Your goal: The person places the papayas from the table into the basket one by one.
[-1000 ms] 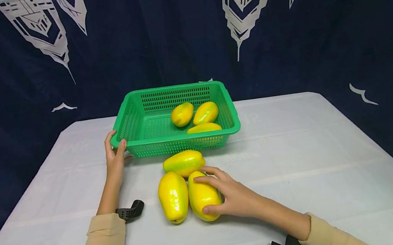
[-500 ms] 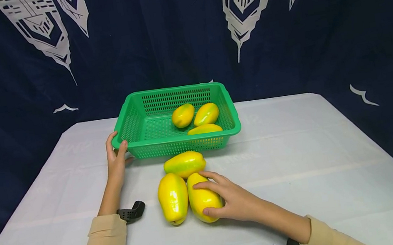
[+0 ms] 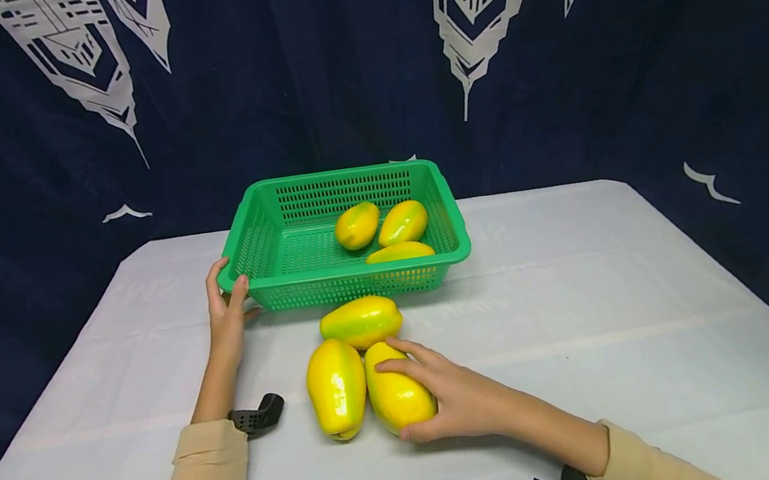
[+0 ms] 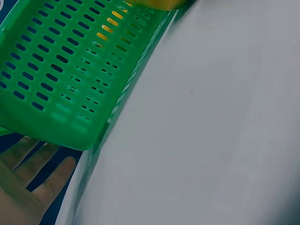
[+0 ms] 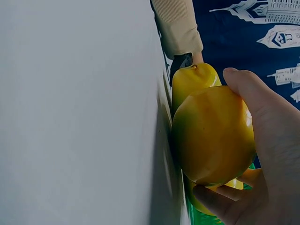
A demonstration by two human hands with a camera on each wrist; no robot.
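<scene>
In the head view, my right hand (image 3: 450,395) grips a yellow papaya (image 3: 399,394), thumb at its near end and fingers over its far right side. The right wrist view shows this papaya (image 5: 213,136) between thumb and fingers, still low beside the table. A second papaya (image 3: 337,390) lies against its left side, and a third (image 3: 362,323) lies crosswise behind the two. My left hand (image 3: 226,311) holds the front left corner of a green plastic basket (image 3: 346,282), with the thumb at the rim. Several of its fingers (image 4: 55,180) show below that corner in the left wrist view.
Three more papayas, among them a rear left one (image 3: 357,226), lie in the basket's right half. A white cloth (image 3: 622,305) covers the table. Behind it hangs a dark blue curtain (image 3: 333,83) with white prints. Black wrist devices (image 3: 258,415) sit on both arms.
My right thumb has slid from the papaya's side down to its near end, and the fingers have shifted slightly. The left papaya has moved a little to the left. The left hand and basket stay put.
</scene>
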